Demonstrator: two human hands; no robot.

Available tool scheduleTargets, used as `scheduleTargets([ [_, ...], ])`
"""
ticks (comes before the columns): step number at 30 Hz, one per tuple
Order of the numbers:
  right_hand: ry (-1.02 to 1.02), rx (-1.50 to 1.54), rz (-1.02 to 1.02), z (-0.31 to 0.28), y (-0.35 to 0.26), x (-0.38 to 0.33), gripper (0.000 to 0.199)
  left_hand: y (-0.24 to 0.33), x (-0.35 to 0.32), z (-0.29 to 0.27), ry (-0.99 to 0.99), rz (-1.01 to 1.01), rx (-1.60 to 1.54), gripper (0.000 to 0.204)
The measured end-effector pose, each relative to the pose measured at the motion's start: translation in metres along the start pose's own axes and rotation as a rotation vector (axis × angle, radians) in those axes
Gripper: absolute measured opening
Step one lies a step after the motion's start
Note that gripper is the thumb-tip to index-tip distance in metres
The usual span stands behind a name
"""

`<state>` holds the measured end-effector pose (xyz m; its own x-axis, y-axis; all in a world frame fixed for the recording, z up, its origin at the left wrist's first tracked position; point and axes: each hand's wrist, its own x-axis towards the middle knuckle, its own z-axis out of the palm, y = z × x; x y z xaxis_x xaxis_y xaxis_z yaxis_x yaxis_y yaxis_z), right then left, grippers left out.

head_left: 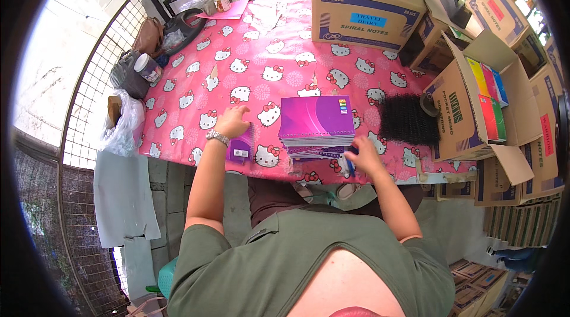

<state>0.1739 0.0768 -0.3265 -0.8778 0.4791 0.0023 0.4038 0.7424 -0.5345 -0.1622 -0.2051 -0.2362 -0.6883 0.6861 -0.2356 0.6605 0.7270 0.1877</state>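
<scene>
I sit at my packing table [261, 73] in a stationery stockroom, its pink cartoon-cat cloth ringed by cardboard cartons [362, 14]. One open carton [475, 109] shows bright notebooks on edge; flat boxes [516, 222] pile beside a wire-mesh fence [101, 79].

Glossy purple notebook covers [316, 117], shiny plastic tablecloth [267, 67], matt cardboard boxes [365, 17]

Notebook stack [316, 127] left of spirals [408, 119]
</scene>
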Motion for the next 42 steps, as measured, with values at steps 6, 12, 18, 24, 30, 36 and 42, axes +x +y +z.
scheduleTargets([
  [6, 0.426, -0.548, 0.269, -0.040, 0.056, 0.064, 0.019, 0.072, -0.001, -0.087, 0.595, 0.311, -0.274, 0.035],
  [12, 0.363, -0.594, 0.278, -0.030, 0.091, 0.089, 0.019, 0.201, -0.088, -0.099, 0.388, 0.940, 0.121, 0.041],
  [18, 0.494, -0.187, 0.183, -0.086, 0.064, 0.078, 0.009, 0.203, -0.088, -0.120, 0.166, 0.892, 0.082, 0.035],
  [24, 0.561, 0.133, -0.184, -0.153, -0.007, 0.065, 0.034, 0.204, -0.073, -0.137, 0.073, 0.936, 0.047, 0.028],
  [30, 0.397, 0.361, -0.120, -0.177, -0.083, 0.035, 0.031, 0.209, -0.085, -0.115, 0.164, 0.925, 0.131, 0.024],
  [36, 0.209, 0.433, -0.379, -0.197, -0.121, 0.016, 0.023, 0.195, -0.065, -0.138, 0.036, 0.943, -0.179, 0.027],
  [42, 0.348, 0.368, -0.537, -0.207, -0.142, 0.021, 0.022, 0.206, -0.075, -0.169, 0.249, 0.849, -0.090, 0.023],
])
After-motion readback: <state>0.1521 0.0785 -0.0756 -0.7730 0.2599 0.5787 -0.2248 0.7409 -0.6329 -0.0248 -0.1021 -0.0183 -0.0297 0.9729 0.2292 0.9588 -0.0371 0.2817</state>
